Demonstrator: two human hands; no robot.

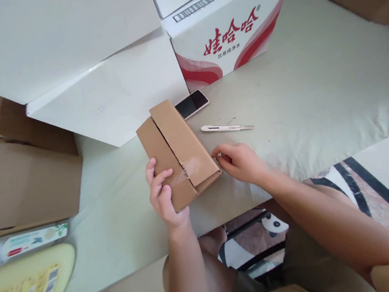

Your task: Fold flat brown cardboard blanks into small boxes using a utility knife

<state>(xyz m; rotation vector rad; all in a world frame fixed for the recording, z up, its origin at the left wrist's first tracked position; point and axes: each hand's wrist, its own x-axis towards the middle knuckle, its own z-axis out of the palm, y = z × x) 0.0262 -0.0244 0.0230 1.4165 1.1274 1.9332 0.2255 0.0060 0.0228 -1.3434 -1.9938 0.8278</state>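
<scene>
A small brown cardboard box [180, 143] is held tilted by my left hand [163, 196], whose fingers lie over its lower left side. Its top flaps meet at a narrow dark slit, with a shiny strip of clear tape near the lower end. My right hand [236, 160] is closed, thumb and finger pinched together at the box's right edge. What the pinch holds, if anything, is too small or hidden to make out. Beyond that hand lies a white-handled craft knife [225, 127], its thin tip to the right. A phone [193, 104] with a dark screen is partly covered by the box.
Large white cartons [110, 85] stand behind, one a red-printed water carton [218, 49]. Open brown cardboard boxes [33, 183], a clear labelled bottle [33, 239] and a yellow bottle [31, 286] are on the left. Pale cloth [315, 94] covers the surface.
</scene>
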